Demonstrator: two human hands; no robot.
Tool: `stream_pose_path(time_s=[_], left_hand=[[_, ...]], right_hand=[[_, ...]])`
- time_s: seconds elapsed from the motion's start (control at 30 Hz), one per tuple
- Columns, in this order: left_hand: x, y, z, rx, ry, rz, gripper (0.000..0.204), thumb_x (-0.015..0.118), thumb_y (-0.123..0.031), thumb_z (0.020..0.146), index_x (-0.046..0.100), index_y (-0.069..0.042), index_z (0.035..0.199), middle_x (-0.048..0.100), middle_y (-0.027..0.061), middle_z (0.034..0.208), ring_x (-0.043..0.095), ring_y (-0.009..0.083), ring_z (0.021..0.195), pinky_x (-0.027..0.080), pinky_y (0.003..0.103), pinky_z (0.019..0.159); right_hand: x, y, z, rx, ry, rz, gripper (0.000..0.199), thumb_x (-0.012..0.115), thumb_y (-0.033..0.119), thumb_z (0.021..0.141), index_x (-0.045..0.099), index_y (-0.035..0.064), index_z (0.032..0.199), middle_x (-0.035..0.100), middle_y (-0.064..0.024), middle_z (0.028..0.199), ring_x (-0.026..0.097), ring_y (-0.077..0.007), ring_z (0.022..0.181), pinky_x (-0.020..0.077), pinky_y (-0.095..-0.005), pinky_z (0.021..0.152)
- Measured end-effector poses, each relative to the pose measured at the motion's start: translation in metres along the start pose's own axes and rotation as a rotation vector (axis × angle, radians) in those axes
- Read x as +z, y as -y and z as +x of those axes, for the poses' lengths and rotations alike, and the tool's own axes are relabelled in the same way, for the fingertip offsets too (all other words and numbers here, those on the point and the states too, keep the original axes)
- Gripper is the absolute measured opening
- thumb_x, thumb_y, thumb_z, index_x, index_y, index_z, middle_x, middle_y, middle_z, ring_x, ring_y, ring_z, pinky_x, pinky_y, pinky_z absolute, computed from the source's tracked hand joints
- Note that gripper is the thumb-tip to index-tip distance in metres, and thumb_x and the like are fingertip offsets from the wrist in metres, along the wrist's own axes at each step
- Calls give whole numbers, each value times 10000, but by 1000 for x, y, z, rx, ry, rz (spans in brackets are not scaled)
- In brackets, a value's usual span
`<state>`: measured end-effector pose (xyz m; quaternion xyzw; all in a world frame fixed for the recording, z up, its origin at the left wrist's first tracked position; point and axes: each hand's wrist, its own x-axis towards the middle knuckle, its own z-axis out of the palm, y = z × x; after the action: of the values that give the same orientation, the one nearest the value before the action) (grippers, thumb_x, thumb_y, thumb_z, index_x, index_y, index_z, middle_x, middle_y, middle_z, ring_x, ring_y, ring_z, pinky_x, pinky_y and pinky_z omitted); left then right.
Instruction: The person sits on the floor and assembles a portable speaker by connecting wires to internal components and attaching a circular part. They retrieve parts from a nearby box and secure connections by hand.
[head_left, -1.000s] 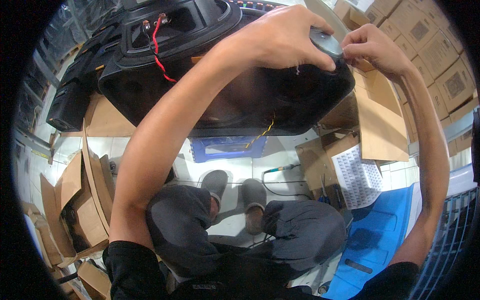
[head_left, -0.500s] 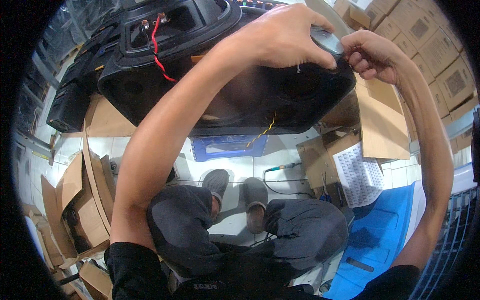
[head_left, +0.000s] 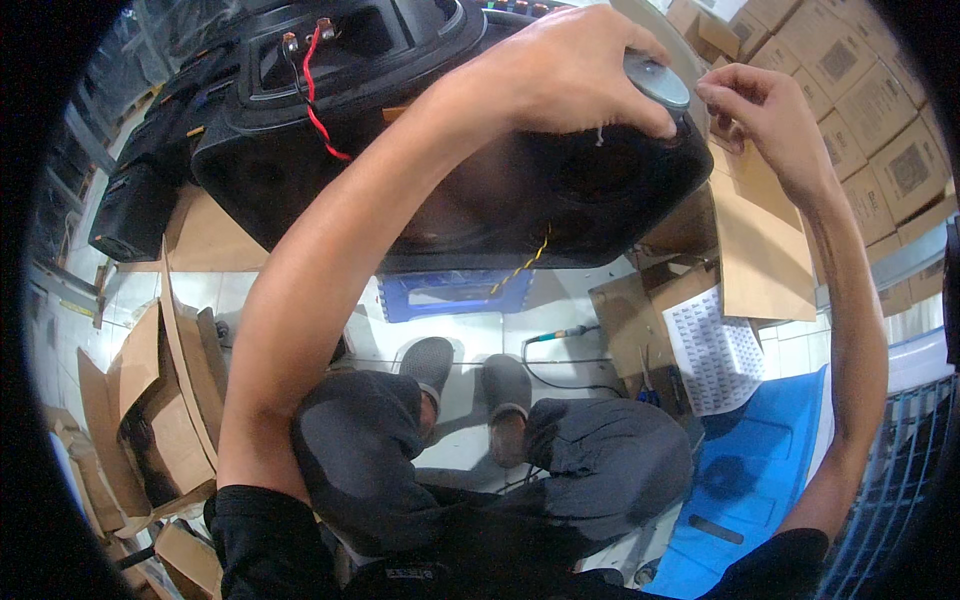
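In the head view, a large black speaker cabinet [head_left: 420,160] is held up above the knees, its long axis running left to right and its underside turned toward the camera. A grey round disc [head_left: 658,80] at its right end is clasped by the left hand [head_left: 570,70]. The right hand [head_left: 765,110] is pinched just beside the disc; what it grips cannot be told. Red wire [head_left: 315,90] is seen at the upper left.

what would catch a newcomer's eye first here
The big black speaker box fills the top middle, with the left hand pressed on a grey round disc at its right end. The right hand pinches something small beside the disc. A red wire curls at upper left.
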<state>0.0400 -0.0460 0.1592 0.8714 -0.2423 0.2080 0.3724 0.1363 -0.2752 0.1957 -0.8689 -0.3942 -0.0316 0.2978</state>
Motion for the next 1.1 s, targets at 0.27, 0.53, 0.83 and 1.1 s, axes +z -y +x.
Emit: stream_pose_path(time_s=[0.27, 0.53, 0.83, 1.1], left_hand=[[-1, -2, 2, -25, 25, 8, 601, 772, -332, 765, 654, 96, 1170, 707, 295, 1042, 704, 376, 993, 529, 397, 907], [-2, -4, 0, -98, 46, -49, 600, 763, -323, 762, 654, 97, 1176, 712, 293, 1008, 711, 368, 954, 537, 392, 878], [3, 0, 1, 21, -37, -5, 651, 769, -333, 748, 641, 105, 1212, 703, 310, 1062, 708, 373, 1006, 530, 386, 926], [-2, -5, 1, -64, 28, 26, 633, 767, -323, 756, 642, 95, 1215, 704, 300, 1073, 701, 380, 1028, 525, 399, 930]], right_hand=[[12, -12, -13, -510, -54, -129, 180, 688, 80, 947, 747, -42, 1065, 731, -98, 977, 674, -162, 884, 524, -283, 790], [16, -4, -12, -353, -64, -153, 182, 686, 89, 917, 738, -74, 980, 695, -93, 771, 623, -123, 732, 500, -281, 697], [0, 23, 17, 62, 236, -329, 237, 649, 175, 866, 708, -20, 745, 525, 22, 606, 454, -57, 564, 359, -258, 529], [-3, 30, 19, 328, 361, 94, 207, 647, 161, 861, 637, 43, 691, 520, 15, 634, 437, -68, 512, 366, -235, 494]])
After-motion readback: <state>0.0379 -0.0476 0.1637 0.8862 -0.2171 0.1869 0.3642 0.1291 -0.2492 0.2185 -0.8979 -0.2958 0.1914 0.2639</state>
